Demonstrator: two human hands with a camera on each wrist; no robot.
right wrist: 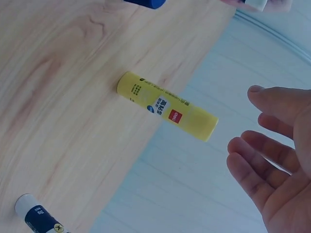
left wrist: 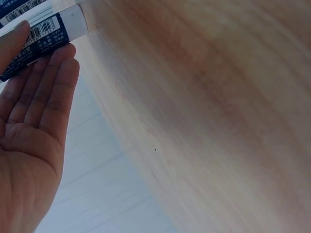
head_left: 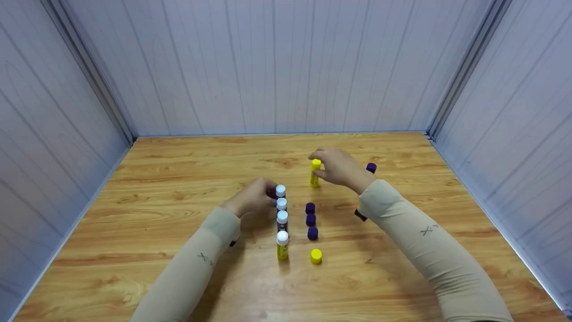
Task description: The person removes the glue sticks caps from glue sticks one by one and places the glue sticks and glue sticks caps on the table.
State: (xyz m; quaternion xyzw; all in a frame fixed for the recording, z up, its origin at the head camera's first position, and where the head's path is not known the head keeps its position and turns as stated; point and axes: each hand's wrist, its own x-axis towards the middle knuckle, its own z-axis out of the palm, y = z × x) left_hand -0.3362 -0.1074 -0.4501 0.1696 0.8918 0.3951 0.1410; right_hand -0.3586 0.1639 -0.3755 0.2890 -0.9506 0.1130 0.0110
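In the head view my left hand (head_left: 255,197) is at the far end of a row of white-topped glue sticks. Thumb and fingers pinch a dark blue glue stick (left wrist: 46,39) in the left wrist view. The nearest stick of the row is a yellow-bodied glue stick (head_left: 282,251) with a white top. My right hand (head_left: 338,166) is beside an upright yellow glue stick (head_left: 314,179). From the right wrist, a gap shows between the relaxed fingers (right wrist: 252,170) and that yellow glue stick (right wrist: 167,106).
Right of the row stand several dark blue caps (head_left: 311,219) and one yellow cap (head_left: 316,256). Beyond my right wrist shows a dark blue top (head_left: 371,167), its lower part hidden. Pale panel walls (head_left: 277,67) enclose the wooden table (head_left: 178,165) at back and sides.
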